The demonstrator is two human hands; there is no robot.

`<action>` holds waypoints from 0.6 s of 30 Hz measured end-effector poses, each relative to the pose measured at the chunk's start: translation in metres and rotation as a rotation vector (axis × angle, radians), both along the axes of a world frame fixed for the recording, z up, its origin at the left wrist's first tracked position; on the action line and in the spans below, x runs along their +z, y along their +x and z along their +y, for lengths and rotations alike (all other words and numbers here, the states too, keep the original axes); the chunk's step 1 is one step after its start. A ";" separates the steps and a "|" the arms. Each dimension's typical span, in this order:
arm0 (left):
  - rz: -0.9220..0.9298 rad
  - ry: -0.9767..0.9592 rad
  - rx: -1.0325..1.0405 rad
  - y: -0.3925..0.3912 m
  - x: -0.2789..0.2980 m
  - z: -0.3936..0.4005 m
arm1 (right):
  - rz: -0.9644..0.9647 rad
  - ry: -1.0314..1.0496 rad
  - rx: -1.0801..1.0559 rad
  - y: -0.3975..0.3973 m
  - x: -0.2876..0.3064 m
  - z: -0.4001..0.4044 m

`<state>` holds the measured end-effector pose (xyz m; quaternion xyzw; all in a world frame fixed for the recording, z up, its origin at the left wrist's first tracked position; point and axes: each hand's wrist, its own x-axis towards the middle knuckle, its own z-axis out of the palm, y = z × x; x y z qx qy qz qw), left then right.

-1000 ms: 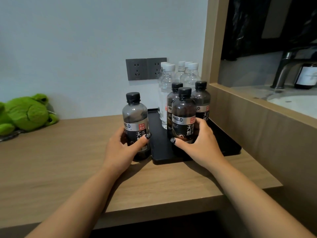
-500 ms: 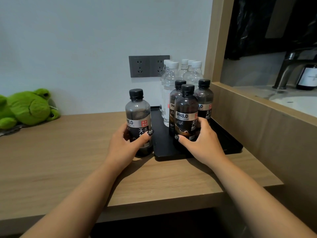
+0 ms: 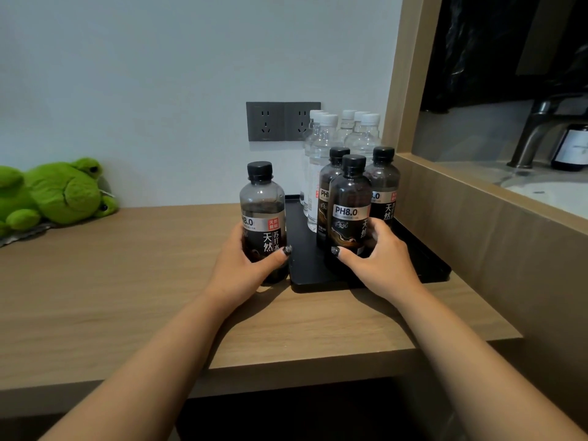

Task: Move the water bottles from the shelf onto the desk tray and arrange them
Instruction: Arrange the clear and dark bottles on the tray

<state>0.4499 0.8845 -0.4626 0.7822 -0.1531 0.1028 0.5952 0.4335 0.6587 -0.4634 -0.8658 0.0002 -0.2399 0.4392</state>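
A black tray (image 3: 305, 275) lies on the wooden desk against the right partition. Several clear bottles with white caps (image 3: 324, 148) stand at its back. Three dark bottles with black caps stand in front of them. My right hand (image 3: 378, 262) grips the nearest of these, a dark PH8.0 bottle (image 3: 350, 205), on the tray's front part. My left hand (image 3: 241, 265) grips another dark bottle (image 3: 262, 205) that stands on the desk just left of the tray's edge.
A green plush frog (image 3: 60, 192) lies at the desk's far left by the wall. Grey wall sockets (image 3: 273, 120) sit behind the bottles. A wooden partition (image 3: 477, 224) bounds the desk on the right, with a faucet (image 3: 537, 132) and sink beyond.
Both hands keep their grip on their bottles. The bottles have barely shifted; the view has moved slightly.
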 end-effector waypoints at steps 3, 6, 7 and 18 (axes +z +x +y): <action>0.024 0.039 0.004 -0.002 0.001 -0.001 | 0.020 -0.007 0.000 -0.001 0.000 0.001; 0.063 -0.003 0.024 -0.010 0.002 -0.001 | 0.041 -0.043 -0.013 -0.006 0.001 0.003; 0.073 -0.016 0.039 -0.014 0.002 0.000 | 0.046 -0.070 -0.024 -0.008 0.002 0.004; 0.143 -0.078 -0.056 -0.055 -0.002 0.018 | -0.358 0.305 -0.031 -0.071 0.032 0.057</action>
